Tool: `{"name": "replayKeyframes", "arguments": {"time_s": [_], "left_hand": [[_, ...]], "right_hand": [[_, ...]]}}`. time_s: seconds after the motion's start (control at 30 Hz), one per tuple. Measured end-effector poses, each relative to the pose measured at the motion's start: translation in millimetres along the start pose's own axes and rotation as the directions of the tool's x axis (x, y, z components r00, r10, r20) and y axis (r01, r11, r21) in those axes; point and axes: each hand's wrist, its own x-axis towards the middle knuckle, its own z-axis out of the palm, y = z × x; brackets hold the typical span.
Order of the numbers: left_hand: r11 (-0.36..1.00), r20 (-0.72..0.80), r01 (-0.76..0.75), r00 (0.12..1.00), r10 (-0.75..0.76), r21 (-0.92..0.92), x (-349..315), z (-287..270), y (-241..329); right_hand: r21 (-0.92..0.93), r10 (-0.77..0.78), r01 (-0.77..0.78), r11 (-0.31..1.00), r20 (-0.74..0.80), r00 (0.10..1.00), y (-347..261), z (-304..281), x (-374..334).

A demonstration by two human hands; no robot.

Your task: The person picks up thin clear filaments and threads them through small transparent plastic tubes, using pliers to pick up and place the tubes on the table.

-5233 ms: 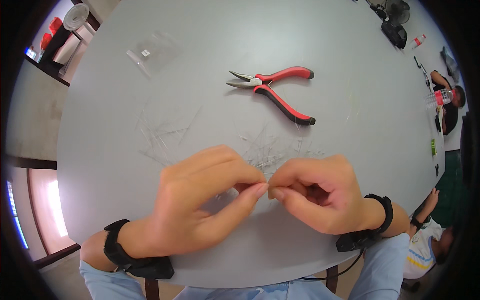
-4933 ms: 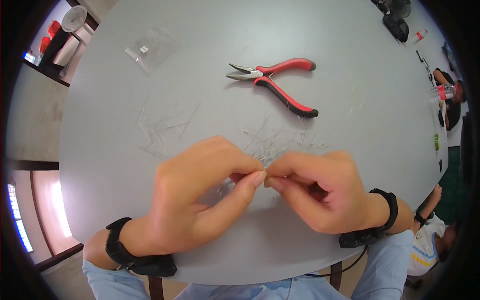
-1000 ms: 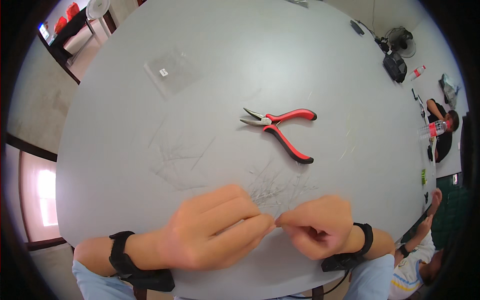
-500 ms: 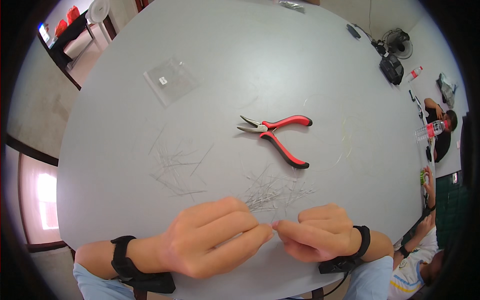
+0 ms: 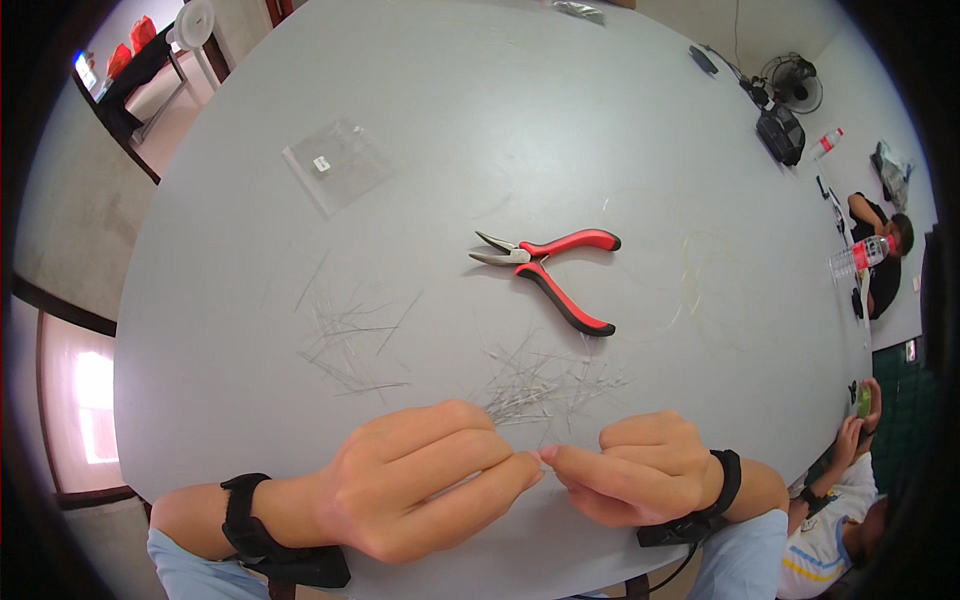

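My left hand (image 5: 430,480) and my right hand (image 5: 640,472) meet fingertip to fingertip at the near side of the table. Both are closed in a pinch, and whatever lies between the fingertips is hidden or too small to make out. Just beyond them is a pile of thin silvery pins (image 5: 530,385). A looser scatter of thin pins (image 5: 350,335) lies farther left. Bent-nose pliers (image 5: 560,268) with red and black handles rest beyond the pile, jaws and handles spread, touched by neither hand.
The grey table (image 5: 450,120) bears a clear plastic bag (image 5: 337,168) at far left and a faint loop of thin wire (image 5: 688,285) right of the pliers. A black pouch (image 5: 780,135), a bottle (image 5: 860,257) and a fan (image 5: 795,82) stand right. A co-worker's hands (image 5: 860,420) hold something green.
My hands hold nearly the same pinch, fingertips still together. At the right edge, the co-worker's hands and the green thing have moved nearer. The whole view has shifted very slightly.
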Motion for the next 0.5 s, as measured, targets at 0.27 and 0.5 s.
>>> {"name": "replayKeyframes", "arguments": {"time_s": [0.27, 0.5], "left_hand": [[1.000, 0.001, -0.002, 1.000, 0.002, 0.000, 1.3, -1.3, 0.3], [1.000, 0.004, -0.001, 1.000, 0.001, 0.016, 0.3, -1.9, 0.6]], "right_hand": [[-0.002, 0.006, -0.006, 1.000, -0.007, 1.000, 1.7, 1.0, -1.0], [-0.011, -0.010, 0.010, 1.000, -0.014, 1.000, 2.1, 2.4, -2.2]]}}
